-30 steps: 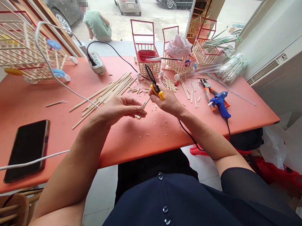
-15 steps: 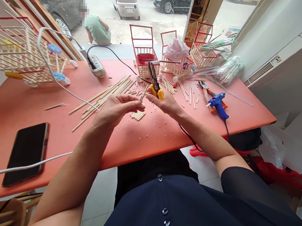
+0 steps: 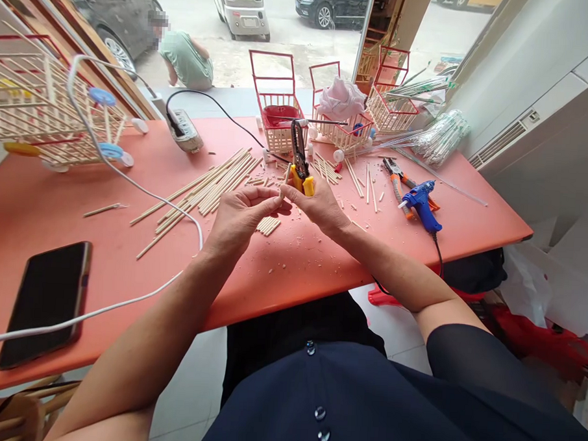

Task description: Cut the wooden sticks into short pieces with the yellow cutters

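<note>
Roughly midway, judging by the stock on the table [image 3: 321, 261].

**Hands.** The left hand [image 3: 240, 211] pinches a short stick [image 3: 286, 176] between thumb and fingertips, well left of the glue gun [image 3: 421, 203]. The right hand [image 3: 319, 205], between the stick and the glue gun, is closed round the yellow handles of the cutter [image 3: 299, 156], whose nose points up and away. Whether the right fingertips also touch the stick cannot be told at this size.

**Done, as judged.**
- A small pile [image 3: 268, 226] of cut pieces lies left of the glue gun, amid wood crumbs.
- More short lengths lie scattered just left of the glue gun.
- Finished carts stand beyond the glue gun.

**Left, as judged.** A bundle [image 3: 208, 187] of long uncut sticks lies farther left of the glue gun than the pile.

**Counts.**
- Carts: four. Three small ones stand beyond and left of the glue gun [image 3: 276, 116] [image 3: 339, 128] [image 3: 389, 107], and one larger stands far to its left [image 3: 36, 105].
- Glue gun: one.
- Cutter: one.
- Pliers [image 3: 396, 176]: one, orange-handled, touching the glue gun's left side.
- Phone [image 3: 44, 300]: one, far left of the glue gun and nearer the person.
- Bundle: a dozen sticks or more.
- Pile: perhaps five or six pieces, too small to count surely.
</note>
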Available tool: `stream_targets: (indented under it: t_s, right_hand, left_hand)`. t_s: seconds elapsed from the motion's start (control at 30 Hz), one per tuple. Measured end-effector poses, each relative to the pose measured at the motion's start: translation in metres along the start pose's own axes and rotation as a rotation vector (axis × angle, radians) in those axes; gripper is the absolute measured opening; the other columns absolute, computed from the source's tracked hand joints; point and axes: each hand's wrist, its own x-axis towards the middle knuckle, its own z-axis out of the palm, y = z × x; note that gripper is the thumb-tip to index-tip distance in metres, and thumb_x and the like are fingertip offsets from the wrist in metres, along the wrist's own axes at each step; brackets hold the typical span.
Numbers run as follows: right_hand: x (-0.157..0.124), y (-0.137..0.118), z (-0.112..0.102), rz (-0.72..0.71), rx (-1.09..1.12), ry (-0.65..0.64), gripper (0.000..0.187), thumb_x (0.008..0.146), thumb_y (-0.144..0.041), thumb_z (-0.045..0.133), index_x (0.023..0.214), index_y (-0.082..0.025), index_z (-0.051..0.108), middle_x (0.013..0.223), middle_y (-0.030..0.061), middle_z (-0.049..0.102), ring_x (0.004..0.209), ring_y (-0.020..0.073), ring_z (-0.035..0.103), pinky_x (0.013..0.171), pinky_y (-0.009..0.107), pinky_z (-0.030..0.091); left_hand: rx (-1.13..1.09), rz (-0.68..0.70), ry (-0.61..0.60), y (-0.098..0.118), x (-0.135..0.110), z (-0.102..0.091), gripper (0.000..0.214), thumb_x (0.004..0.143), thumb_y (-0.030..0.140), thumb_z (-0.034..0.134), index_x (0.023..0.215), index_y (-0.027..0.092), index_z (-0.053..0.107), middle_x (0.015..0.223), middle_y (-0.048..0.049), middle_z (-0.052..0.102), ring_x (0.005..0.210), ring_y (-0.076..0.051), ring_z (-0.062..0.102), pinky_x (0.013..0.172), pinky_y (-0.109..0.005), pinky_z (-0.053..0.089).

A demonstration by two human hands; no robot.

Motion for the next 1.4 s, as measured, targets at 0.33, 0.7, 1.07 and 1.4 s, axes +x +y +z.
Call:
stream_targets:
  t_s: [0.33,0.7,1.07,1.4]
  right_hand:
    - [0.002,-0.002,0.000,0.054,0.089,-0.011,0.064,0.077,-0.070,0.097,0.101,-0.025,0.058,0.087,-0.0043,0.062,0.085,0.0146,0.062,0.079,0.031,0.059]
    - [-0.001,-0.008,0.003,0.150,0.017,0.001,0.064,0.078,-0.069,0.094,0.103,-0.026,0.054,0.089,-0.0032,0.059,0.089,0.0167,0.062,0.077,0.031,0.055]
    - [0.007,-0.022,-0.027,0.117,-0.191,-0.189,0.059,0.092,-0.075,0.087,0.108,-0.024,0.061,0.101,0.0031,0.072,0.093,0.0185,0.064,0.085,0.034,0.056]
    - [0.008,-0.046,-0.060,0.290,-0.431,-0.520,0.054,0.104,-0.071,0.078,0.106,-0.018,0.067,0.104,0.0089,0.081,0.092,0.0182,0.074,0.083,0.029,0.058]
  left_hand:
    - [-0.045,-0.048,-0.055,-0.005,0.003,-0.002,0.044,0.069,0.053,0.105,0.090,0.018,0.089,0.085,-0.0095,0.088,0.082,-0.026,0.086,0.086,-0.039,0.068]
    - [-0.026,-0.089,-0.063,-0.004,0.004,-0.001,0.063,0.057,0.070,0.109,0.085,0.018,0.088,0.081,-0.0106,0.085,0.076,-0.024,0.082,0.079,-0.035,0.064]
    - [-0.020,0.009,0.022,0.003,0.003,-0.008,0.034,0.067,0.045,0.103,0.079,0.019,0.086,0.075,-0.0072,0.084,0.067,-0.020,0.078,0.075,-0.034,0.064]
    - [-0.010,0.028,0.076,0.020,0.005,-0.026,0.029,0.068,0.040,0.098,0.084,0.020,0.083,0.075,-0.0033,0.080,0.070,-0.018,0.077,0.080,-0.036,0.066]
